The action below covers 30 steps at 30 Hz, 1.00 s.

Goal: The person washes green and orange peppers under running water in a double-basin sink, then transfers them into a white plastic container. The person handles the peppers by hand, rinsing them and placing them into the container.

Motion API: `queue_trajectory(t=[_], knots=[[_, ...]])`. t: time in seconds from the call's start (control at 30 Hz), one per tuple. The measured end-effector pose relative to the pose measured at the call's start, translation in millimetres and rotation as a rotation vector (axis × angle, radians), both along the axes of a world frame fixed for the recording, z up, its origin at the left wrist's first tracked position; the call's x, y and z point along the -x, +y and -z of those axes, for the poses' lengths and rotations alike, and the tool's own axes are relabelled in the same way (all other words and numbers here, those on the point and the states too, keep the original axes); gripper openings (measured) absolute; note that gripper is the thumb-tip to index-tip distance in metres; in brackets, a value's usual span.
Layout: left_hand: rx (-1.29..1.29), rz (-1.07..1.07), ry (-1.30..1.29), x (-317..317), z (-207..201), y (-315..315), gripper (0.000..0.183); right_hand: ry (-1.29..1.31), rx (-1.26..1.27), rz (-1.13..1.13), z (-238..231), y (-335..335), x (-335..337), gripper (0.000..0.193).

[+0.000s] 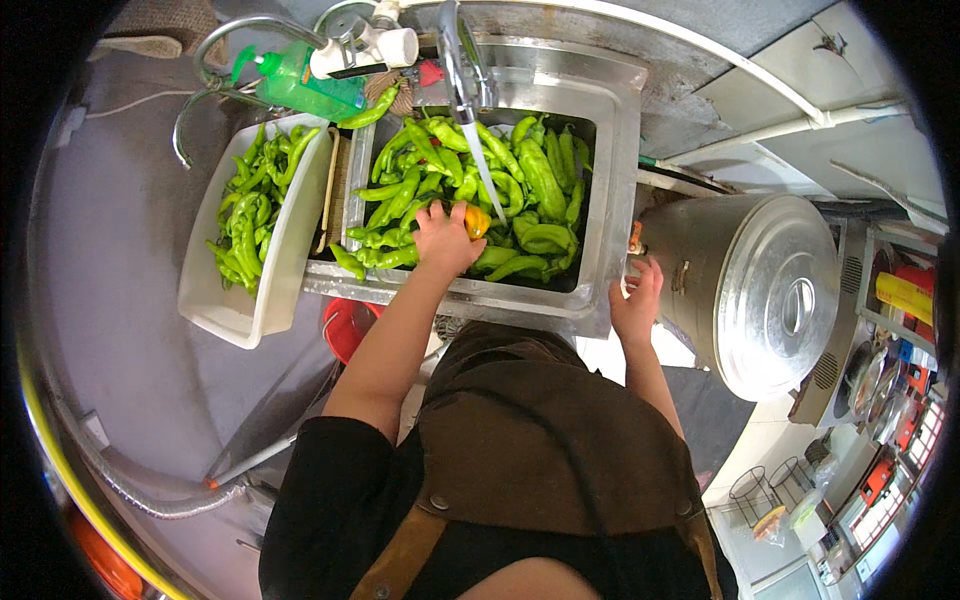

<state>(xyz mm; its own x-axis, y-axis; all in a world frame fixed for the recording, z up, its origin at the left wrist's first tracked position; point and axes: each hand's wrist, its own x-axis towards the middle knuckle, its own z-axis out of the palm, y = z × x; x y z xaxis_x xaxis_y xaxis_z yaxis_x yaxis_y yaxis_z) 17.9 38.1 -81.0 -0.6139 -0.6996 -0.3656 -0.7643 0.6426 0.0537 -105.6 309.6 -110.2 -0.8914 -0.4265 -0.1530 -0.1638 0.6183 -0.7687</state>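
Note:
My left hand (447,240) reaches palm down over the green peppers (542,180) heaped in the steel sink (625,130). An orange pepper (478,222) sits between its thumb and forefinger, while the other fingers rest on the green ones. Water runs in a thin stream from the faucet (460,70) onto the heap. My right hand (637,300) is off the sink's right front corner, fingers loosely bent and apart, with nothing visible in it. It is close to the small orange-handled tap (636,238) on a large steel drum.
Left of the sink, a tilted white plastic tub (300,240) holds more green peppers. A green pump bottle (305,85) leans behind it, beside curved metal pipes. The lidded steel drum (690,270) stands at right. A red bucket (345,325) is below the sink.

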Motion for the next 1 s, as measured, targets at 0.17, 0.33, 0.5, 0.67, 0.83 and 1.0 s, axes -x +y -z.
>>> queue_trajectory(t=[0.17, 0.33, 0.5, 0.67, 0.83, 1.0], knots=[[-0.06, 0.034, -0.153, 35, 2, -18, 0.061, 0.078, 0.087, -0.019, 7, -4, 4, 0.04], [-0.097, -0.093, 0.414, 8, -71, -36, 0.042, 0.058, 0.1, 0.01, -10, -8, 8, 0.035], [-0.793, -0.563, 0.998, 0, -86, -50, 0.03, 0.03, 0.054, 0.013, -9, -3, 9, 0.035], [-1.67, -0.965, 1.214, 6, -37, -41, 0.06, 0.071, 0.056, -0.024, 5, -2, 9, 0.027], [-1.976, -1.173, 1.3, 42, -11, -13, 0.059, 0.179, 0.097, -0.127, 11, -9, 8, 0.023], [-1.91, -1.325, 1.302, 47, -17, -13, 0.046, 0.144, 0.101, -0.127, -6, -16, 8, 0.022]])
